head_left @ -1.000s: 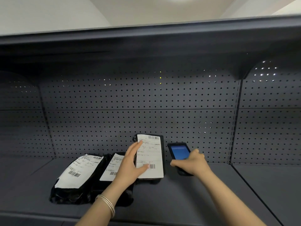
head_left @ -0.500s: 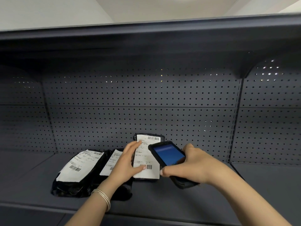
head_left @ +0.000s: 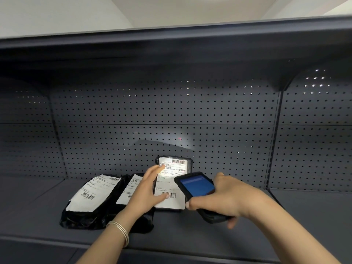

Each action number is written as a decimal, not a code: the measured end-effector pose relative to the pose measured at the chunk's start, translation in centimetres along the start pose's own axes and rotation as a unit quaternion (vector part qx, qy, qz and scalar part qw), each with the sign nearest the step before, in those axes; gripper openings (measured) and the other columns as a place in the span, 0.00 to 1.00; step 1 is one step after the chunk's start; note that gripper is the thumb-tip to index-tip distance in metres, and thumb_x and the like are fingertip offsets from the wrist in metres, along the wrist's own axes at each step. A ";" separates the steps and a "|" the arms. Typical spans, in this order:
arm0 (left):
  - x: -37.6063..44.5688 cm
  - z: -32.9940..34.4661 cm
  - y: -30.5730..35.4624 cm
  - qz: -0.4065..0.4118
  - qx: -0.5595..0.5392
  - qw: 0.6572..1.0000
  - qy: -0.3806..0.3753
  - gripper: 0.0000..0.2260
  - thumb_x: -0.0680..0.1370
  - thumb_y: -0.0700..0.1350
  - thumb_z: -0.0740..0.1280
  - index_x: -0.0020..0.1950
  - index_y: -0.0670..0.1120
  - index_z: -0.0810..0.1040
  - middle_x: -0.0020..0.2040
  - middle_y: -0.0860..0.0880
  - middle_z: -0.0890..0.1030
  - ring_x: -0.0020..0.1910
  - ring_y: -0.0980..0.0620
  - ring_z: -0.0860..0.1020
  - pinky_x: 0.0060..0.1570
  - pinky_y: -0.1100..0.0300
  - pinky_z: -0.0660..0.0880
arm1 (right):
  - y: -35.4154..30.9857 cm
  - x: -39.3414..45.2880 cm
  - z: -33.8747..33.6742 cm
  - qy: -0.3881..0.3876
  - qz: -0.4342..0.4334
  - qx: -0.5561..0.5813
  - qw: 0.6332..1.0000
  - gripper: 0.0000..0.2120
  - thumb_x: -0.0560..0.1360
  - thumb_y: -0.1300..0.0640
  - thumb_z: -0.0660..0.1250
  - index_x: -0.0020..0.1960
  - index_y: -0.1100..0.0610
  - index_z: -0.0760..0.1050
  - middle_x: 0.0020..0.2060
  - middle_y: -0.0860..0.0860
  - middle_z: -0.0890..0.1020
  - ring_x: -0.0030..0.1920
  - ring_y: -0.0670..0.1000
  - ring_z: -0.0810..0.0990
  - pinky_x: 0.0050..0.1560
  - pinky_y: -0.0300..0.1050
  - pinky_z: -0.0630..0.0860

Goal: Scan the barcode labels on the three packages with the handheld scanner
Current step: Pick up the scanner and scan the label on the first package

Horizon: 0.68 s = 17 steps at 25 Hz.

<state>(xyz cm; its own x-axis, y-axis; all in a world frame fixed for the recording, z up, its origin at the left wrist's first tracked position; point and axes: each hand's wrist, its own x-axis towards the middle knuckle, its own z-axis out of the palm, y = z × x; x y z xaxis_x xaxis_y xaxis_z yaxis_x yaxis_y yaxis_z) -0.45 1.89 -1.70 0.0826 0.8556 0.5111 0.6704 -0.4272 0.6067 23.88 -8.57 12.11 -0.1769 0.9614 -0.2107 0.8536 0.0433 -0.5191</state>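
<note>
Scene is dimly lit overall. Brightest areas are the white ceiling [head_left: 190,10] at top and the pinholes in the pegboard back panel [head_left: 171,115], where backlight is seen, strongest far right. A pale patch with a small red mark is cast on the panel above the upright package [head_left: 174,185]; its label is washed out by glare in the upper half. A blue glow is given off by the scanner [head_left: 198,189] screen. The underside of the upper shelf [head_left: 171,54] is left in deep shadow. Strong wide-angle bowing is seen at the edges. Slight softness throughout; label print is unreadable.
</note>
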 end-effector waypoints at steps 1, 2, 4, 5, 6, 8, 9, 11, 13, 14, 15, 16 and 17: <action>0.0 0.0 -0.1 0.000 -0.004 1.000 0.000 0.39 0.67 0.44 0.77 0.71 0.60 0.62 0.68 0.68 0.59 0.67 0.74 0.60 0.61 0.82 0.55 | 0.0 0.0 0.1 0.002 0.000 0.001 1.000 0.34 0.63 0.37 0.76 0.57 0.58 0.69 0.52 0.51 0.76 0.41 0.56 0.87 0.34 0.43 0.83; 0.1 0.1 -0.2 0.000 -0.008 1.000 0.000 0.38 0.67 0.43 0.77 0.72 0.59 0.63 0.68 0.67 0.60 0.67 0.73 0.61 0.61 0.82 0.55 | 0.0 0.0 0.1 0.003 0.000 0.002 1.000 0.34 0.64 0.37 0.76 0.57 0.58 0.69 0.53 0.51 0.76 0.40 0.56 0.86 0.34 0.43 0.83; 0.1 0.1 -0.3 0.000 -0.013 1.000 0.000 0.38 0.66 0.43 0.78 0.72 0.57 0.64 0.68 0.64 0.61 0.67 0.72 0.61 0.62 0.82 0.56 | 0.0 0.0 0.1 0.006 0.000 0.002 1.000 0.32 0.64 0.37 0.76 0.55 0.58 0.70 0.53 0.51 0.77 0.37 0.53 0.83 0.33 0.42 0.83; 0.1 0.1 -0.3 0.000 -0.014 1.000 -0.001 0.38 0.66 0.42 0.78 0.72 0.57 0.64 0.68 0.64 0.62 0.66 0.73 0.61 0.61 0.82 0.56 | 0.0 0.1 0.1 0.008 -0.002 0.000 1.000 0.30 0.63 0.37 0.76 0.53 0.56 0.70 0.52 0.51 0.77 0.36 0.52 0.82 0.31 0.41 0.81; 0.1 0.1 -0.3 0.001 -0.016 1.000 -0.001 0.38 0.66 0.42 0.77 0.72 0.57 0.64 0.68 0.64 0.62 0.66 0.74 0.61 0.62 0.82 0.56 | 0.0 0.1 0.1 0.012 -0.004 -0.002 1.000 0.29 0.63 0.38 0.76 0.51 0.55 0.70 0.52 0.51 0.77 0.35 0.50 0.80 0.30 0.40 0.79; 0.2 0.1 -0.4 0.000 -0.024 1.000 0.000 0.38 0.66 0.42 0.77 0.72 0.57 0.64 0.68 0.63 0.62 0.67 0.71 0.62 0.64 0.78 0.58 | 0.1 0.2 0.1 0.020 -0.010 -0.008 1.000 0.28 0.63 0.37 0.76 0.51 0.55 0.70 0.50 0.50 0.78 0.36 0.48 0.78 0.30 0.38 0.76; 0.3 0.2 -0.4 -0.001 -0.034 0.999 0.004 0.38 0.66 0.42 0.77 0.71 0.57 0.65 0.68 0.62 0.63 0.68 0.69 0.63 0.65 0.74 0.60 | 0.2 0.2 0.1 0.024 -0.013 -0.010 1.000 0.30 0.63 0.37 0.76 0.54 0.55 0.70 0.50 0.50 0.78 0.38 0.48 0.78 0.32 0.39 0.76; 0.7 0.3 -0.2 -0.011 -0.075 0.997 0.018 0.37 0.66 0.39 0.78 0.70 0.56 0.67 0.68 0.59 0.65 0.67 0.66 0.66 0.64 0.71 0.64 | 0.4 0.5 0.1 0.034 -0.019 -0.007 0.999 0.33 0.62 0.36 0.76 0.57 0.55 0.70 0.51 0.50 0.78 0.44 0.48 0.79 0.36 0.40 0.75; 1.2 0.3 -0.1 -0.047 -0.155 0.987 0.019 0.36 0.64 0.35 0.78 0.67 0.55 0.70 0.68 0.55 0.67 0.66 0.62 0.70 0.64 0.69 0.68 | 0.6 0.8 0.1 0.043 -0.022 0.008 0.999 0.33 0.62 0.36 0.76 0.56 0.55 0.69 0.51 0.50 0.78 0.44 0.47 0.78 0.35 0.41 0.73; 1.5 0.4 -0.1 -0.070 -0.196 0.978 0.014 0.36 0.63 0.35 0.79 0.66 0.55 0.71 0.68 0.53 0.69 0.65 0.58 0.72 0.65 0.62 0.70 | 0.6 0.9 0.0 0.046 -0.023 0.015 0.999 0.33 0.62 0.36 0.76 0.56 0.55 0.69 0.51 0.49 0.78 0.42 0.45 0.77 0.34 0.40 0.72; 1.7 0.4 -0.1 -0.098 -0.224 0.970 0.003 0.36 0.61 0.36 0.80 0.64 0.55 0.72 0.67 0.50 0.70 0.64 0.54 0.74 0.65 0.55 0.73 | 0.6 0.9 -0.1 0.047 -0.025 0.020 0.998 0.32 0.62 0.37 0.76 0.55 0.55 0.69 0.50 0.49 0.78 0.41 0.45 0.77 0.33 0.40 0.71; 1.9 0.4 -0.2 -0.126 -0.231 0.964 -0.017 0.37 0.58 0.39 0.81 0.64 0.55 0.73 0.67 0.49 0.72 0.64 0.51 0.75 0.64 0.52 0.73 | 0.6 0.9 -0.2 0.047 -0.026 0.023 0.998 0.32 0.63 0.37 0.76 0.55 0.55 0.69 0.50 0.49 0.78 0.40 0.45 0.76 0.33 0.40 0.70; 2.1 0.4 -0.3 -0.152 -0.221 0.963 -0.043 0.38 0.57 0.42 0.82 0.64 0.54 0.73 0.66 0.49 0.73 0.64 0.50 0.75 0.65 0.51 0.73 | 0.7 1.0 -0.3 0.046 -0.028 0.024 0.998 0.32 0.63 0.37 0.76 0.56 0.55 0.69 0.50 0.49 0.78 0.41 0.45 0.76 0.33 0.40 0.70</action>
<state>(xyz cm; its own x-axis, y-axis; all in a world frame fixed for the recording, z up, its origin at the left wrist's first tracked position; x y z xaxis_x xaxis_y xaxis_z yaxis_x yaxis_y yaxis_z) -0.20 3.97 -1.06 0.0068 0.9735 0.2287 0.2964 -0.2204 0.9293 24.43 -7.52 11.81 -0.1752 0.9790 -0.1043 0.8190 0.0861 -0.5672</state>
